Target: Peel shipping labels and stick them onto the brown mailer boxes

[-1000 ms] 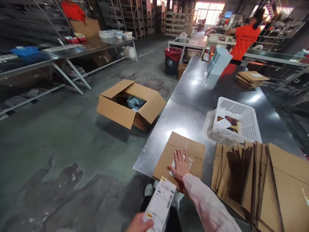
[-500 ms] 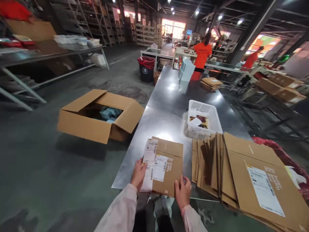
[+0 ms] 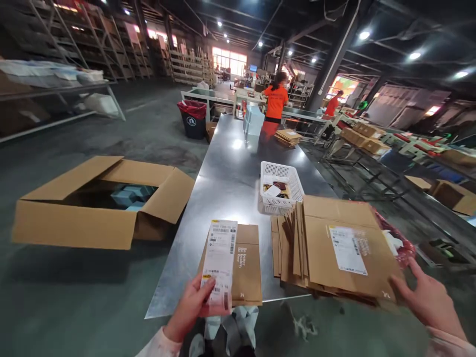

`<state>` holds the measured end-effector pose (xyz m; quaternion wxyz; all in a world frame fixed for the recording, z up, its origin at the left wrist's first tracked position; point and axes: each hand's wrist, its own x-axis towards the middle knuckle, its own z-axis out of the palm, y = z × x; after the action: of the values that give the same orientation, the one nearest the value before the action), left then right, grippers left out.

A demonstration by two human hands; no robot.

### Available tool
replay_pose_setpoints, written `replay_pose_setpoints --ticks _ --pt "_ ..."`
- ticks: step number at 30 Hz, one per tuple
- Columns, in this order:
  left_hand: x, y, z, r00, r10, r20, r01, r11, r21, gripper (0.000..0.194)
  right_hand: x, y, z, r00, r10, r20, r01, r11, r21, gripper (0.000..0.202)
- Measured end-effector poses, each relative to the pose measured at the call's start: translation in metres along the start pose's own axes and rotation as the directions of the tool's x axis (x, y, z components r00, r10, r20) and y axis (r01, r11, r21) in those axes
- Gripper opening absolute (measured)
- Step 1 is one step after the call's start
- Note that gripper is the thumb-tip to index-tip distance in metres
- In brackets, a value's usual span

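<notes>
My left hand (image 3: 191,302) pinches a strip of printed shipping labels (image 3: 220,253), thumb on top, above a flat cardboard box (image 3: 248,267) at the near end of the metal table. The strip covers that box's left part. Over on the right, my right hand (image 3: 431,292) has its thumb and fingers spread by the right edge of a stack of flattened boxes (image 3: 316,248). Its thumb overlaps the top box's edge; whether it touches, I cannot tell. That top box bears a white shipping label (image 3: 347,250).
A white perforated basket (image 3: 293,181) holding small items stands behind the stack. On the left is a large open carton (image 3: 74,225) with pale blue pieces inside. Farther along the metal table (image 3: 226,168) are blue boxes (image 3: 254,119) and flat cardboard (image 3: 288,136). Two people in orange stand beyond.
My right hand has left the labelled box and moved right to the stack. My left hand has the label strip. The view has turned right.
</notes>
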<state>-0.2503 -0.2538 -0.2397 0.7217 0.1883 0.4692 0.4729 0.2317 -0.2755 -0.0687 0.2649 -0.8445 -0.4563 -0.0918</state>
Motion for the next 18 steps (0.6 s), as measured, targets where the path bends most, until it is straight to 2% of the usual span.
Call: replay_pose_setpoints --ticks 1,2,3,4,5,6,7,8,10,12,13,14,16,17,18 --pt "-0.005 -0.007 0.002 0.999 -0.042 0.016 0.042 0.999 0.007 0.059 -0.009 -0.016 0.008 1.0 -0.01 -0.024 0.01 1.0 -0.025 0.091" --pt "-0.01 -0.015 0.004 0.997 -0.075 0.031 0.074 0.997 0.018 0.06 -0.028 -0.039 0.022 0.996 -0.086 -0.017 0.086 0.996 0.024 0.084" --pt "-0.015 -0.022 0.007 0.995 -0.088 0.05 0.087 0.996 0.032 0.06 -0.055 -0.067 0.039 0.978 -0.163 0.131 0.134 0.97 0.201 0.074" --pt "-0.019 -0.028 0.01 0.994 -0.078 0.074 0.074 0.996 0.055 0.059 -0.088 -0.096 0.058 0.901 -0.226 0.37 0.073 0.921 0.383 0.064" --pt "-0.023 -0.033 0.012 0.993 -0.045 0.105 0.035 0.995 0.092 0.057 -0.124 -0.124 0.079 0.763 -0.32 0.561 -0.029 0.851 0.525 0.065" --pt "-0.025 -0.036 0.014 0.99 0.009 0.139 -0.028 0.99 0.135 0.054 -0.161 -0.149 0.098 0.625 -0.404 0.668 -0.162 0.77 0.617 0.076" --pt "-0.026 -0.038 0.016 0.983 0.076 0.165 -0.104 0.98 0.17 0.051 -0.195 -0.168 0.116 0.528 -0.467 0.709 -0.284 0.689 0.666 0.077" --pt "-0.026 -0.037 0.015 0.977 0.137 0.165 -0.168 0.967 0.192 0.049 -0.226 -0.181 0.131 0.517 -0.46 0.722 -0.39 0.624 0.677 0.062" --pt "-0.022 -0.031 0.011 0.976 0.204 0.072 -0.214 0.959 0.188 0.048 -0.265 -0.194 0.153 0.4 -0.512 0.76 -0.469 0.598 0.65 0.049" --pt "-0.016 -0.026 0.003 0.977 0.202 -0.068 -0.19 0.97 0.153 0.049 -0.272 -0.197 0.165 0.307 -0.566 0.765 -0.462 0.615 0.64 0.043" --pt "-0.013 -0.025 -0.001 0.977 0.184 -0.106 -0.167 0.974 0.154 0.049 -0.266 -0.199 0.17 0.305 -0.579 0.756 -0.449 0.613 0.65 0.044" --pt "-0.009 -0.025 -0.005 0.98 0.164 -0.115 -0.144 0.975 0.167 0.049 -0.254 -0.203 0.174 0.324 -0.578 0.749 -0.432 0.614 0.661 0.045" --pt "-0.004 -0.033 -0.009 0.984 0.145 -0.104 -0.123 0.973 0.193 0.051 -0.227 -0.213 0.181 0.39 -0.551 0.738 -0.358 0.648 0.672 0.041" --pt "-0.002 -0.039 -0.01 0.982 0.15 -0.118 -0.125 0.972 0.2 0.052 -0.215 -0.219 0.184 0.406 -0.551 0.729 -0.299 0.674 0.676 0.037" --pt "0.0 -0.047 -0.011 0.976 0.162 -0.148 -0.131 0.971 0.202 0.054 -0.206 -0.223 0.186 0.401 -0.562 0.723 -0.242 0.697 0.675 0.034"
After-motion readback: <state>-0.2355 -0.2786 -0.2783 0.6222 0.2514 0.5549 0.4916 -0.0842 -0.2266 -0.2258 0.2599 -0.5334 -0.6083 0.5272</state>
